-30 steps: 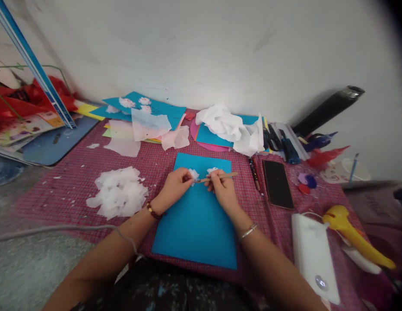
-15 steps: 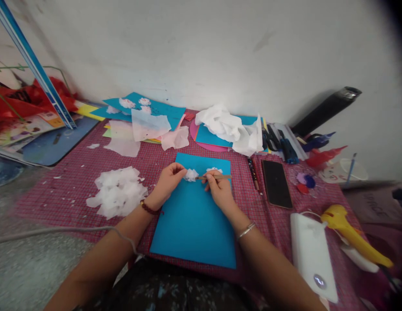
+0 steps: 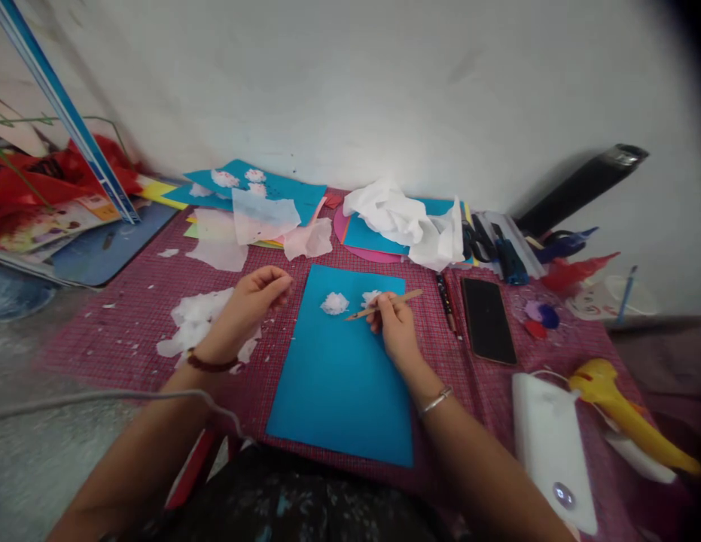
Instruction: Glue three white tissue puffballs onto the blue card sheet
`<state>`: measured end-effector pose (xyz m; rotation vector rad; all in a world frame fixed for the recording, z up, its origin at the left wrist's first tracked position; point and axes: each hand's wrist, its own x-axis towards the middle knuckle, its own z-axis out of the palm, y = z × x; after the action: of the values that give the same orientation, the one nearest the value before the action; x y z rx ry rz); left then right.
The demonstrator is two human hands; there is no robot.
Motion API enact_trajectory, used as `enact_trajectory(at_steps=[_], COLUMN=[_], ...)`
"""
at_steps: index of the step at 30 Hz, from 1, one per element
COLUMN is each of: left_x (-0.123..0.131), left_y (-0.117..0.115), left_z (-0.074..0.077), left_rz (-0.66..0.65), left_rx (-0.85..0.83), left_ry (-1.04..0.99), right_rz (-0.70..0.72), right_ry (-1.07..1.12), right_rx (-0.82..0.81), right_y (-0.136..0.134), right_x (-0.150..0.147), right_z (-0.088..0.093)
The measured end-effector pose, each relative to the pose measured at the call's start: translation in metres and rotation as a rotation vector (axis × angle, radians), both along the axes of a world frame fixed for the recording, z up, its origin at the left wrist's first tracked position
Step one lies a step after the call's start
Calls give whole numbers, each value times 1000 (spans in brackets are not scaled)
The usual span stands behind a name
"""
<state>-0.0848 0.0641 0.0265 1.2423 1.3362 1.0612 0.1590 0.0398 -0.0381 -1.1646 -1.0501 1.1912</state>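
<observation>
My right hand (image 3: 392, 320) is closed on a thin wooden stick (image 3: 406, 296), its narrow tip pointing left just above the blue sheet (image 3: 339, 384). On that sheet a white ruffled paper flower (image 3: 334, 303) sits near the stick's tip. A second white paper flower (image 3: 371, 298) is partly hidden behind my right fingers. Off the sheet's left edge, my left hand (image 3: 260, 297) hovers with its fingers curled and thumb against them; nothing shows in it. Beneath the left wrist lies a pile of white tissue paper pieces (image 3: 189, 320), partly covered by the arm.
Behind are blue cards with finished flowers (image 3: 226, 179), crumpled white tissue (image 3: 387, 211) and scissors (image 3: 479, 239). To the right lie a pen (image 3: 446, 301), a phone (image 3: 489, 320), a white device (image 3: 553, 452) and a yellow glue gun (image 3: 626, 414). A grey cable (image 3: 129, 394) crosses at left.
My left hand has moved left, away from the left flower, to beyond the sheet's edge. The stick has tilted and its tip has come away from that flower, slightly lower.
</observation>
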Motion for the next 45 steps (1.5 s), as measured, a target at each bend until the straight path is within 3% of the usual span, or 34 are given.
enact_trajectory(at_steps=[3, 7, 12, 17, 20, 22, 26, 29, 32, 36, 38, 41, 45], left_x=[-30, -61, -79, -76, -70, -67, -59, -51, -49, -61, -69, -72, -59], left_y=[-9, -29, -49, -49, -45, -44, -53, -58, -55, -46, -43, -45, -52], left_z=[14, 17, 8, -13, -21, -16, 17, 37, 30, -5, -17, -14, 18], left_rz=[-93, -243, -265, -322, -307, -241, -43, 25, -62, -274, -317, -222, -7], left_rx=[50, 137, 270, 341, 344, 352, 266, 138, 200, 329, 337, 363, 225], left_ry=[272, 644, 944, 1071, 1084, 1017, 694, 479, 578, 1048, 1150, 1066, 621], right_rz=[10, 17, 27, 21, 21, 19, 29, 38, 26, 27, 34, 32, 35], right_ry=[-28, -87, -120, -126, -133, -131, -129, -133, -133, -119, -121, -127, -124], right_rx=[-21, -19, 10, 19, 12, 4, 10, 34, 32, 21, 26, 22, 32], right_y=[0, -1, -2, -3, -3, -4, -4, -4, -4, -4, -4, -3, -3], right_x=[0, 1, 1, 1, 1, 1, 1, 0, 0, -1, -1, -1, -1], right_z=[-2, -4, -1, -2, -3, -2, 1, 2, 2, 2, 2, 2, 1])
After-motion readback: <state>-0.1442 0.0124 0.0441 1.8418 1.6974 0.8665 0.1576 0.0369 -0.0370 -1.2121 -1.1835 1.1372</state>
